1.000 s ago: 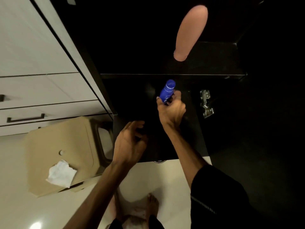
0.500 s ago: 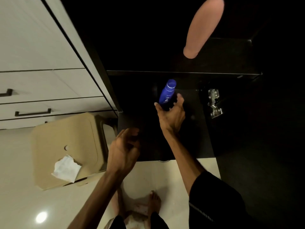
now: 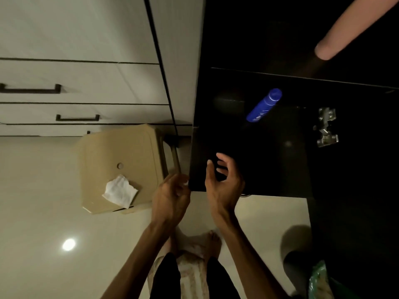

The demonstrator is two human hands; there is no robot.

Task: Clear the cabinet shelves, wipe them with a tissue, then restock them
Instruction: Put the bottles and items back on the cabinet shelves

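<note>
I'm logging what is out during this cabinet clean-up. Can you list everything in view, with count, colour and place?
bottle: 1, blue, standing on the dark cabinet shelf, held by neither hand
pink object: 1, pink, on the upper shelf, top right; what it is I cannot tell
hinge: 1, silver metal, right side of the cabinet
stool: 1, beige, on the floor left of the cabinet
tissue: 1, white, crumpled, on the stool
drawer handles: 2 in full view, dark, on the white drawers, left
bag: 1, green, bottom right corner
left hand: at the shelf's front left corner, fingers curled
right hand: open, before the shelf's front edge
</note>
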